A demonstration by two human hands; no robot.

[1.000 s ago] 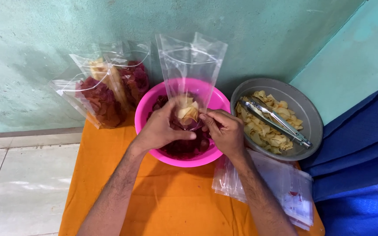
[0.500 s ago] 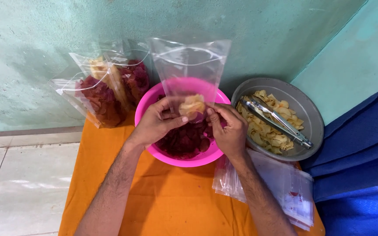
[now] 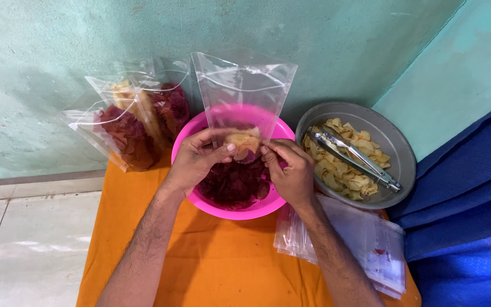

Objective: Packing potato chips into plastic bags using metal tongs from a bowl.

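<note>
both hands pinch the base of a clear upright pouch (image 3: 244, 91) over the pink bowl (image 3: 200, 128) of dark red chips (image 3: 234, 185). left hand (image 3: 194, 162) and right hand (image 3: 292, 173) are closed on it, near its few yellow chips (image 3: 243, 139). filling step looks barely begun. next needs one hand freed, perhaps toward the tongs (image 3: 352, 158) in the grey pan (image 3: 396, 142) at right.

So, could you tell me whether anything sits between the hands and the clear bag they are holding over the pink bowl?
Nothing visible does. The left hand and right hand both pinch the bottom of the clear bag directly, above the pink bowl.
</note>
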